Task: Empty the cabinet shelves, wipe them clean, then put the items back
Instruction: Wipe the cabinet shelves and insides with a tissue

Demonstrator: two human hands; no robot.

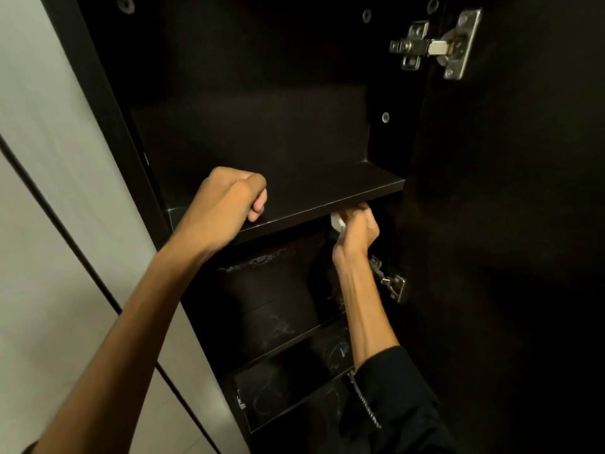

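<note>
A tall, narrow dark cabinet stands with its door swung to the right. Its upper shelf is bare. My left hand rests on that shelf's front edge with the fingers curled into a fist and nothing visible in it. Just under the same shelf, my right hand grips a small white cloth or tissue, held up against the underside near the right wall. The lower shelves show pale smears and dust marks. No stored items are in view.
The open door hangs at the right on metal hinges, with a second hinge close to my right wrist. A pale wall panel with dark seams borders the cabinet on the left.
</note>
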